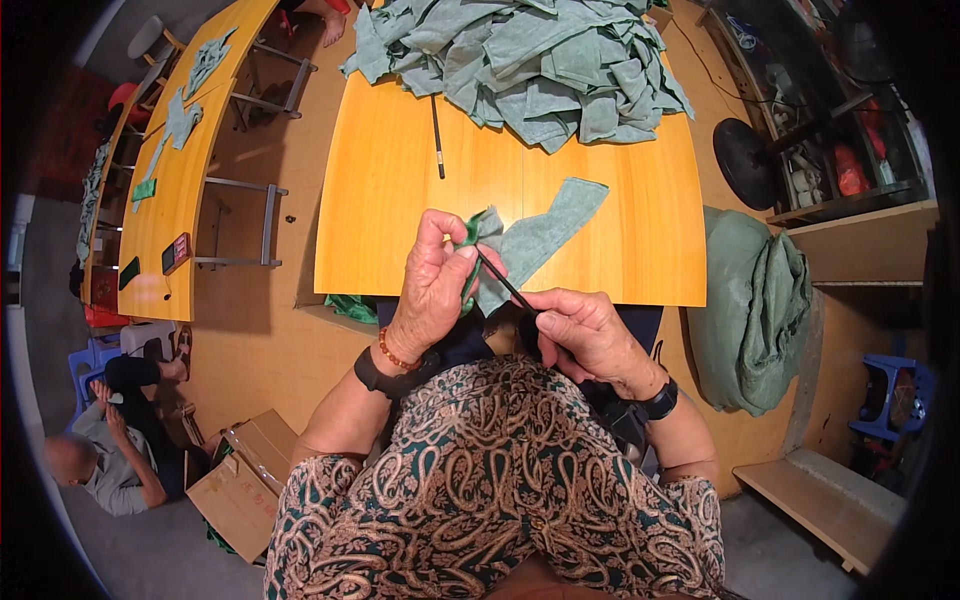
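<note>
Over the near edge of the yellow wooden table (400, 240), my left hand (428, 290) is closed with thumb and finger pinching a grey-green piece of fabric (555, 232). A brighter green bit (471, 230) shows at its fingertips. The strip's wider end lies on the table to the right. My right hand (588, 335) grips a thin black stick (508, 280), which slants up and left so its far tip meets the fabric at my left fingers. Whether the tip is inside the fabric is hidden. A second black stick (438, 140) lies on the table.
A large heap of grey-green fabric pieces (530, 60) covers the table's far side. To the right stand a bulging green sack (750, 310) and shelves (850, 195). On the left are another table (180, 215) with fabric strips, a cardboard box (240, 485) and a seated person (125, 460).
</note>
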The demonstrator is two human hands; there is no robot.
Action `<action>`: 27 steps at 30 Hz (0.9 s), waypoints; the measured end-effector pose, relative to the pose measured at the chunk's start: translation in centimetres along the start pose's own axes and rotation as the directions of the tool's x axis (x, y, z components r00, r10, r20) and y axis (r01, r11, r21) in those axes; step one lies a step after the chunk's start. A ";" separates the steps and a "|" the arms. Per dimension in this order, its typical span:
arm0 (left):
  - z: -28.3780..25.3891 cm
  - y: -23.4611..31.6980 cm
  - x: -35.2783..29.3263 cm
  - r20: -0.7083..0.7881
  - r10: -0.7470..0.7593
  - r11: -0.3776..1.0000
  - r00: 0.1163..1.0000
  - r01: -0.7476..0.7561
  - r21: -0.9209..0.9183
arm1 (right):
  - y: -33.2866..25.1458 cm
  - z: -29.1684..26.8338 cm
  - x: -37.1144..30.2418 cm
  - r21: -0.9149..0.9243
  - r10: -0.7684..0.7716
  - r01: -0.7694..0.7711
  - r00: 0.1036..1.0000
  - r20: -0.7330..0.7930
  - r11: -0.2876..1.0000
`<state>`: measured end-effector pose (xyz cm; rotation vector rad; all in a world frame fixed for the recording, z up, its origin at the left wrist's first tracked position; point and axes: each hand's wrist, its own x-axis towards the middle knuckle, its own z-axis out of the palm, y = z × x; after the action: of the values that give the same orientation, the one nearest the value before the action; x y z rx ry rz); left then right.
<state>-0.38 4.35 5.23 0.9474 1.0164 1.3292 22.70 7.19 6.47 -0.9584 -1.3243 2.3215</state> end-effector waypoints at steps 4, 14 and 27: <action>-0.7 -0.8 0.3 -0.084 0.098 0.983 0.992 -0.084 0.166 | 0.1 0.4 0.1 -0.193 -0.092 0.073 0.991 -0.095 0.978; -1.0 1.0 0.7 -0.154 0.541 0.628 0.827 -0.276 0.727 | -0.1 1.2 0.7 -0.052 -0.027 0.023 0.997 -0.076 0.998; -0.5 0.0 0.8 -0.183 0.280 0.942 0.942 -0.233 0.241 | -0.4 1.4 0.9 -0.019 0.002 -0.003 1.000 -0.028 1.000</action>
<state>-0.85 5.11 5.08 1.1499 1.2549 1.5888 21.04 6.97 6.90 -0.9958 -1.3375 2.2926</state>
